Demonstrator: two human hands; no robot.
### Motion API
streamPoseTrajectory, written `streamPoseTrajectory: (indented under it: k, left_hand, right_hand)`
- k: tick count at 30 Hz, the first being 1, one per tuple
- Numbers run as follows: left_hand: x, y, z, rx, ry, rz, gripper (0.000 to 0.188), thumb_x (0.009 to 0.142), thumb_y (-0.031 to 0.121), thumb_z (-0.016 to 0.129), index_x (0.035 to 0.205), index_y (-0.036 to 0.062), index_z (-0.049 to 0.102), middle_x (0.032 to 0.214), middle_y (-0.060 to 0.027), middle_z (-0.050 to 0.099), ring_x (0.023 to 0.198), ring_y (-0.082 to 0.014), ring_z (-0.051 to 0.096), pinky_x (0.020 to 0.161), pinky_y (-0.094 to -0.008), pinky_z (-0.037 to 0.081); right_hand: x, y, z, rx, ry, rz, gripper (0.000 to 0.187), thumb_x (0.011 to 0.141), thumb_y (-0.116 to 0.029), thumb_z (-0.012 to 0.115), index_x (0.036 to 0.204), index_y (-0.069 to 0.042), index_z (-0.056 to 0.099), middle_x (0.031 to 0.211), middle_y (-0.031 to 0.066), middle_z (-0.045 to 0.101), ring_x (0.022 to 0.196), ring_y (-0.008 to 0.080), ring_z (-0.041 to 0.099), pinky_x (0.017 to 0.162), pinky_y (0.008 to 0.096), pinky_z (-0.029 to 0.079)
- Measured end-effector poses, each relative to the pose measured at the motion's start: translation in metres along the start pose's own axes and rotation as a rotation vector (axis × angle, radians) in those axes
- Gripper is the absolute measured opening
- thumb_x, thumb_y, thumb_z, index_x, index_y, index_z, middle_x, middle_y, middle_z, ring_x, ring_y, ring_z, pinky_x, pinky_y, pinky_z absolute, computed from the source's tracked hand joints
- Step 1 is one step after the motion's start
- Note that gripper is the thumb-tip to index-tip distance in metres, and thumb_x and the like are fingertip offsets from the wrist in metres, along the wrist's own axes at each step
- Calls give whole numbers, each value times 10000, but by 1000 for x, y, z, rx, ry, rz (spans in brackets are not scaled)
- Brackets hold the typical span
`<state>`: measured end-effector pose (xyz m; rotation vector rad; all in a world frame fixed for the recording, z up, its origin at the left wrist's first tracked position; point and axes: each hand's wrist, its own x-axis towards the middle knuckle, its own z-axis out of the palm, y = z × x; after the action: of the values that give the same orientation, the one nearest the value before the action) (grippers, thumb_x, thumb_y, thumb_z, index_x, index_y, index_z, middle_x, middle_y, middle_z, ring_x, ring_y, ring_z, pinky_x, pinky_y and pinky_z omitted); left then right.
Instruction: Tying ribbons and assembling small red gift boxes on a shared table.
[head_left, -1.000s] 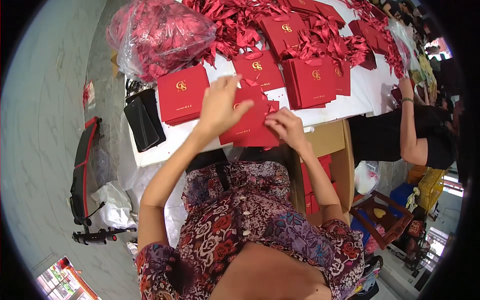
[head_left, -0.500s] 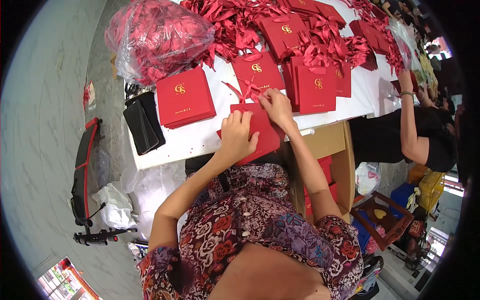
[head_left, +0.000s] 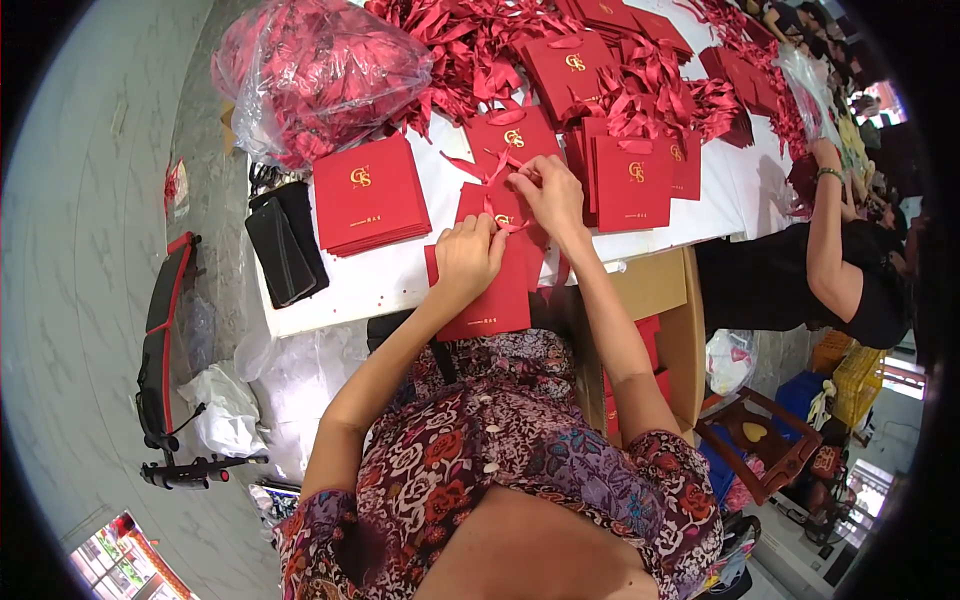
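At the table's front edge lies a small red paper gift bag (head_left: 487, 306) with gold print, over another red piece (head_left: 535, 250). My left hand (head_left: 466, 256) is closed at the bag's upper part, fingertips pinched beside a thin red ribbon (head_left: 513, 224). Just beyond and to the right, my right hand (head_left: 553, 198) pinches a loop of red ribbon (head_left: 497, 170). Part of the gold print shows between the hands. How the ribbon runs through the bag is hidden by my fingers.
A neat stack of red bags (head_left: 372, 195) stands to the left, beside a black phone (head_left: 281, 252). A clear plastic sack of red ribbon (head_left: 318, 80) and loose ribbons (head_left: 465, 60) lie behind. More bags (head_left: 634, 185) stand right; an open carton (head_left: 680, 340) sits below. A co-worker's arm (head_left: 828, 230) reaches in.
The bag under my left hand has shifted nearer and leftward, showing more of its front. My left hand has come slightly nearer; my right fingertips have moved a little farther out and left.
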<state>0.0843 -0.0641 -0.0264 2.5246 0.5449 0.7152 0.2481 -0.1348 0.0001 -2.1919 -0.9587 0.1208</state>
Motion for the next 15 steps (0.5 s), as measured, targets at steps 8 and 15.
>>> streamPoseTrajectory:
  k: [8, 15]
  left_hand:
    - [40, 8, 4, -58, 13, -57, 172, 883, 154, 645, 989, 43, 568, 901, -150, 561, 770, -344, 619, 691, -453, 482]
    - [76, -10, 34, 11, 171, -89, 337, 881, 169, 662, 1177, 21, 595, 1022, -184, 559, 876, -375, 611, 743, -465, 500]
  right_hand:
    - [11, 24, 21, -160, 28, -23, 237, 859, -253, 716, 911, -31, 650, 910, 170, 656, 820, 392, 664, 690, 495, 521]
    - [12, 30, 24, 315, 103, 128, 227, 894, -227, 664, 1002, -28, 650, 887, 168, 700, 846, 334, 685, 745, 414, 519]
